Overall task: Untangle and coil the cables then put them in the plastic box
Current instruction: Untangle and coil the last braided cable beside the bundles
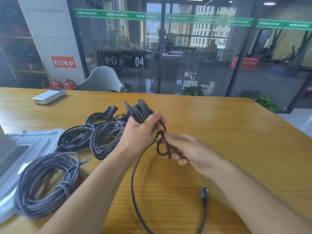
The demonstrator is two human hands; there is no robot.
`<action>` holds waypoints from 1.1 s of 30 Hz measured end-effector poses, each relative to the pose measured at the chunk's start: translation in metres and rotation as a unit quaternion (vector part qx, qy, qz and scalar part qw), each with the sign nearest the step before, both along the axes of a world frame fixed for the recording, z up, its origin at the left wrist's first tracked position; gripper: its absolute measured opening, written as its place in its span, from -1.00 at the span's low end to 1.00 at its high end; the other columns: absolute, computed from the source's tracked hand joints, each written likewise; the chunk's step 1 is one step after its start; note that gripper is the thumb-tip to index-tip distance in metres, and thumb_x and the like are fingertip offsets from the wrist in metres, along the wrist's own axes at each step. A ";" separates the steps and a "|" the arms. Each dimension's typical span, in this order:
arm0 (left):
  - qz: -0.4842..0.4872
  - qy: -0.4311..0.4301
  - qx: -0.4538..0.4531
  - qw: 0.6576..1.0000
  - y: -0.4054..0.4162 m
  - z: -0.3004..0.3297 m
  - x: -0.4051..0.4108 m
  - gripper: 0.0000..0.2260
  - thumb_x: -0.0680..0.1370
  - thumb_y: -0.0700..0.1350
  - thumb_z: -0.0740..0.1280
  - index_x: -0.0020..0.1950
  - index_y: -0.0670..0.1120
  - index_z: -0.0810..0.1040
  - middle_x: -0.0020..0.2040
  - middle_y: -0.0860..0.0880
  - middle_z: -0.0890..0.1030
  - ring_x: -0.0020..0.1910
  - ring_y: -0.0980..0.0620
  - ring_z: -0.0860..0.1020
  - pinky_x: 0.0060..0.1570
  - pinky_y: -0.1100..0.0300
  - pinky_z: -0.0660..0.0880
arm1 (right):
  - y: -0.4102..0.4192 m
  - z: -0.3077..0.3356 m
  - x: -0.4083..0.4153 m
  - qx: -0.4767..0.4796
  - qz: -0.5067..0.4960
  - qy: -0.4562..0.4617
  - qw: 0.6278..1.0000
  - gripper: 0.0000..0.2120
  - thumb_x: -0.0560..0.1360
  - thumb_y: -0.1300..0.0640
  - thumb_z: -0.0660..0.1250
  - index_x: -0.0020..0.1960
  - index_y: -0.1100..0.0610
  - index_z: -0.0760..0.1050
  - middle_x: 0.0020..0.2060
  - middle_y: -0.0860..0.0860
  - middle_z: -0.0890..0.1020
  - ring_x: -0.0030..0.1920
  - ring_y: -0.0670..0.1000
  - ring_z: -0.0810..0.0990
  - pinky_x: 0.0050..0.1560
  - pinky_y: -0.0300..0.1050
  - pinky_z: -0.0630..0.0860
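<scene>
Braided cable bundle (pixel 141 110), frame centre: gripped in my left hand (pixel 140 132), fingers curled round it, blue-tipped plug (pixel 126 104) upward. Its loose tail, pinched by my right hand (pixel 189 149), loops down to a plug (pixel 204 193) on the wooden table (pixel 236 132). Coiled grey cable (pixel 49 183), lower left, beside the plastic box (pixel 25 149). Three more cable coils (pixel 94 132), centre left. White power bank (pixel 49 96), upper left.

"MAXIMUM" on green band (pixel 118 14) ("04" below)
</scene>
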State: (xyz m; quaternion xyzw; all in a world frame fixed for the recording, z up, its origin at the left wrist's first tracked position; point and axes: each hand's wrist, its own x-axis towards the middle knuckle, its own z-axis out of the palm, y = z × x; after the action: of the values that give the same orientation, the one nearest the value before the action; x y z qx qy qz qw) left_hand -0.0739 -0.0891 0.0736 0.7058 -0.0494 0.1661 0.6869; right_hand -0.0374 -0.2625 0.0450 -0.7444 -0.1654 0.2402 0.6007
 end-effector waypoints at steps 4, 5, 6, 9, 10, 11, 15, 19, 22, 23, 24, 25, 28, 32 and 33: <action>-0.004 0.005 0.028 1.000 -0.004 -0.002 0.000 -0.68 0.69 -0.12 0.28 -0.17 -0.29 0.57 -0.38 -0.12 0.42 -0.42 -0.04 0.33 -0.35 0.19 0.34 | 0.014 -0.012 0.002 0.134 -0.122 0.025 0.983 -0.96 0.61 0.14 0.42 0.00 0.01 0.62 -0.13 -0.06 0.59 -0.03 -0.03 0.53 0.04 -0.06 0.40; 0.004 0.011 0.027 1.000 -0.003 -0.002 0.000 -0.67 0.69 -0.11 0.28 -0.17 -0.29 0.56 -0.38 -0.10 0.42 -0.42 -0.03 0.33 -0.36 0.20 0.34 | 0.013 -0.011 0.006 0.205 -0.146 0.047 0.967 -0.88 0.61 0.23 0.39 0.00 0.02 0.59 -0.09 -0.01 0.62 0.03 0.02 0.56 0.08 -0.03 0.41; 0.016 0.016 0.024 0.999 0.000 -0.003 0.002 -0.67 0.69 -0.10 0.29 -0.19 -0.28 0.55 -0.38 -0.09 0.42 -0.42 -0.03 0.34 -0.35 0.20 0.34 | 0.009 -0.009 0.011 0.271 -0.161 0.064 0.947 -0.84 0.61 0.30 0.34 0.00 0.05 0.56 -0.09 0.03 0.63 0.05 0.06 0.58 0.10 -0.01 0.42; 0.057 0.026 0.014 0.998 0.007 -0.005 0.006 -0.68 0.68 -0.09 0.30 -0.24 -0.17 0.57 -0.39 -0.09 0.44 -0.40 -0.04 0.37 -0.33 0.18 0.38 | -0.009 0.007 0.019 0.363 -0.145 0.090 0.916 -0.85 0.57 0.32 0.21 -0.03 0.09 0.47 -0.18 0.03 0.58 -0.08 0.05 0.60 0.10 -0.04 0.41; 0.073 0.028 0.007 0.997 0.010 -0.005 0.007 -0.69 0.67 -0.09 0.31 -0.25 -0.15 0.57 -0.39 -0.11 0.45 -0.39 -0.04 0.38 -0.34 0.18 0.39 | -0.016 0.010 0.022 0.375 -0.131 0.097 0.913 -0.90 0.52 0.28 0.20 -0.06 0.11 0.44 -0.23 0.03 0.52 -0.15 0.05 0.57 0.06 -0.06 0.39; 0.089 0.029 -0.004 0.996 0.012 -0.004 0.007 -0.70 0.67 -0.10 0.31 -0.25 -0.14 0.57 -0.38 -0.13 0.46 -0.38 -0.04 0.39 -0.35 0.20 0.39 | -0.023 0.014 0.023 0.389 -0.121 0.108 0.907 -0.94 0.48 0.24 0.18 -0.10 0.14 0.42 -0.27 0.03 0.43 -0.22 0.06 0.51 0.01 -0.08 0.36; 0.138 0.028 -0.035 0.989 0.020 -0.005 0.012 -0.68 0.67 -0.10 0.31 -0.28 -0.14 0.56 -0.32 -0.14 0.60 -0.36 -0.01 0.50 -0.35 0.24 0.44 | -0.057 0.027 0.036 0.402 -0.132 0.136 0.896 -0.81 0.46 0.07 0.22 -0.28 0.13 0.43 -0.34 -0.04 0.20 -0.37 0.02 0.34 -0.13 -0.10 0.31; 0.170 0.015 -0.065 0.983 0.023 -0.003 0.010 -0.67 0.67 -0.10 0.27 -0.30 -0.08 0.49 -0.19 -0.07 0.74 -0.24 -0.06 0.58 -0.17 0.09 0.52 | -0.082 0.027 0.049 0.364 -0.229 0.136 0.892 -0.60 0.50 -0.23 0.39 -0.22 0.10 0.49 -0.37 -0.02 0.53 -0.15 0.08 0.69 0.15 0.13 0.59; 0.164 0.011 -0.111 0.980 0.028 0.001 0.009 -0.72 0.64 -0.13 0.27 -0.28 -0.09 0.44 -0.27 -0.06 0.72 -0.24 -0.14 0.58 -0.14 0.04 0.49 | -0.098 0.016 0.062 0.318 -0.287 0.100 0.898 -0.73 0.63 -0.04 0.36 -0.17 0.08 0.48 -0.31 -0.06 0.60 -0.12 0.00 0.74 -0.08 -0.02 0.70; 0.154 0.009 -0.126 0.980 0.028 0.002 0.009 -0.71 0.64 -0.13 0.26 -0.29 -0.09 0.43 -0.33 -0.02 0.68 -0.21 -0.17 0.62 -0.13 0.03 0.49 | -0.102 0.013 0.066 0.296 -0.286 0.089 0.907 -0.76 0.66 0.01 0.34 -0.14 0.08 0.49 -0.31 -0.07 0.60 -0.16 -0.04 0.74 -0.16 -0.10 0.70; 0.149 0.008 -0.135 0.980 0.028 0.002 0.010 -0.69 0.64 -0.13 0.26 -0.31 -0.08 0.42 -0.38 0.00 0.63 -0.19 -0.19 0.66 -0.11 0.01 0.51 | -0.106 0.013 0.069 0.278 -0.279 0.079 0.916 -0.80 0.66 0.03 0.32 -0.10 0.09 0.52 -0.31 -0.08 0.61 -0.17 -0.06 0.74 -0.20 -0.15 0.70; 0.149 0.008 -0.139 0.979 0.028 0.002 0.010 -0.66 0.64 -0.12 0.26 -0.35 -0.06 0.41 -0.41 0.01 0.59 -0.19 -0.18 0.67 -0.07 -0.03 0.54 | -0.109 0.013 0.071 0.255 -0.261 0.064 0.929 -0.83 0.66 0.02 0.31 -0.02 0.10 0.55 -0.27 -0.07 0.64 -0.17 -0.07 0.74 -0.21 -0.17 0.69; 0.160 0.001 -0.153 0.975 0.035 0.003 0.011 -0.63 0.63 -0.10 0.26 -0.37 -0.06 0.32 -0.43 0.00 0.43 -0.33 -0.13 0.58 -0.08 -0.01 0.53 | -0.122 0.013 0.069 0.078 -0.175 -0.016 0.981 -0.78 0.66 0.06 0.32 0.28 0.06 0.56 0.01 0.02 0.72 -0.07 0.01 0.76 -0.14 -0.12 0.69; 0.141 -0.014 -0.157 0.977 0.044 0.002 0.013 -0.62 0.67 -0.05 0.26 -0.33 -0.03 0.27 -0.38 -0.04 0.27 -0.44 -0.06 0.37 -0.24 0.07 0.34 | -0.144 0.008 0.066 -0.131 -0.067 -0.076 0.986 -0.61 0.53 0.25 0.49 0.31 -0.04 0.60 0.18 0.08 0.70 0.06 0.06 0.73 -0.05 -0.08 0.66; 0.128 -0.016 -0.152 0.980 0.042 0.002 0.013 -0.62 0.68 -0.05 0.25 -0.32 -0.03 0.27 -0.37 -0.05 0.25 -0.45 -0.04 0.32 -0.28 0.07 0.30 | -0.141 0.010 0.066 -0.155 -0.088 -0.120 0.977 -0.62 0.55 0.32 0.46 0.26 -0.06 0.61 0.18 0.08 0.70 0.06 0.04 0.72 0.00 -0.06 0.66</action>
State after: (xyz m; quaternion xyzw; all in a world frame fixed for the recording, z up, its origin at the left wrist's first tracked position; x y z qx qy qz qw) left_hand -0.0608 -0.0472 0.0755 0.5907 0.0563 0.2700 0.7583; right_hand 0.0285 -0.4031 0.0549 -0.8634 -0.1311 0.1182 0.4726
